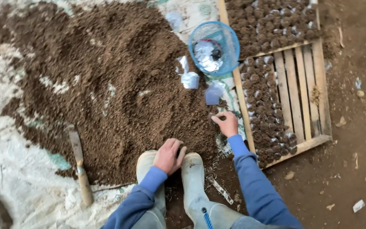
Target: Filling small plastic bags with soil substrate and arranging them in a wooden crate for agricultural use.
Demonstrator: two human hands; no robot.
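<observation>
Left hand (169,155) resting lower centre, fingers curling into soil pile (106,80), grasp unclear. Right hand (225,123) at centre right, fingers closing around small soil-filled bag (215,117) beside wooden tray (301,97).

Soil heap (106,76) on sheet (18,178); basket (214,46) right of heap; pallet (301,89) further right; boots (170,178) before heap.

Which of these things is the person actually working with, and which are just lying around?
In use:
- heap of brown soil
- left hand, resting on the soil
- right hand, pinching a small soil-filled bag
- wooden slatted tray of filled bags
- blue mesh basket of clear plastic bags

Lying about:
- wooden-handled trowel
- white tarp
- scattered debris
</observation>
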